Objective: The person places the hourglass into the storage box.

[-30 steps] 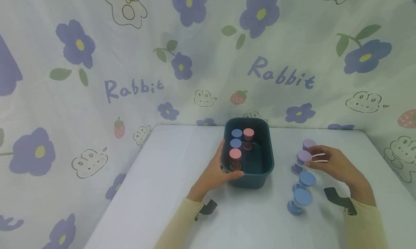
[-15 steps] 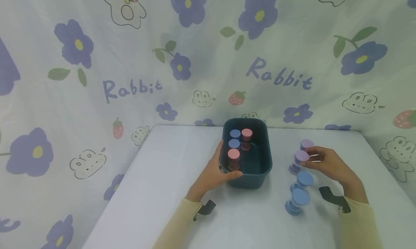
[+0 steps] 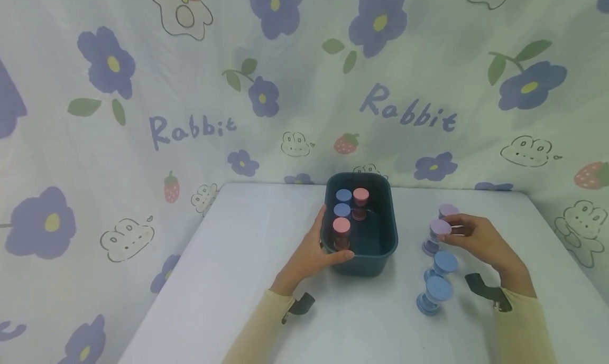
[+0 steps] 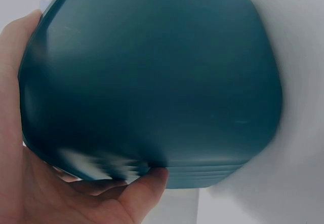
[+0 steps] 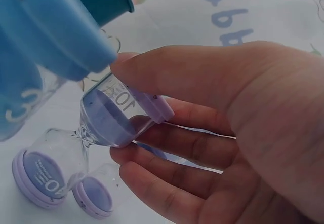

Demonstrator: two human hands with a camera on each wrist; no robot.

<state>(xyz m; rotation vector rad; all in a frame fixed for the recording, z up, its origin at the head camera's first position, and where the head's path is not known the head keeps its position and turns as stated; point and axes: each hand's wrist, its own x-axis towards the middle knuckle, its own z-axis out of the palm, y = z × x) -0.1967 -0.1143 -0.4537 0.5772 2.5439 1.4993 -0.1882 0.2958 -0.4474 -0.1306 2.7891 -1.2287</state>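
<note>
My left hand (image 3: 309, 255) grips the near left corner of a dark teal plastic bin (image 3: 365, 266), thumb along its front rim. In the left wrist view the bin's outer wall (image 4: 162, 82) fills most of the frame. My right hand (image 3: 482, 242) pinches the upper part of a purple sand timer (image 3: 440, 227) between thumb and fingers. Seen from the right wrist, that purple timer (image 5: 109, 115) bears a "10" and its lower end is near the table. Another purple sand timer (image 3: 449, 211) stands just behind it, partly hidden by the hand.
Two light blue sand timers (image 3: 439, 288) stand nearer on the table (image 3: 228, 279), one behind the other. Inside the bin are two pink timers (image 3: 341, 225) and two darker blue ones (image 3: 342, 210), with bare floor at its right. A patterned curtain (image 3: 200, 78) hangs behind.
The head view has shifted slightly, moving everything a little left in the picture. Both hands keep their places on the bin and the purple sand timer.
</note>
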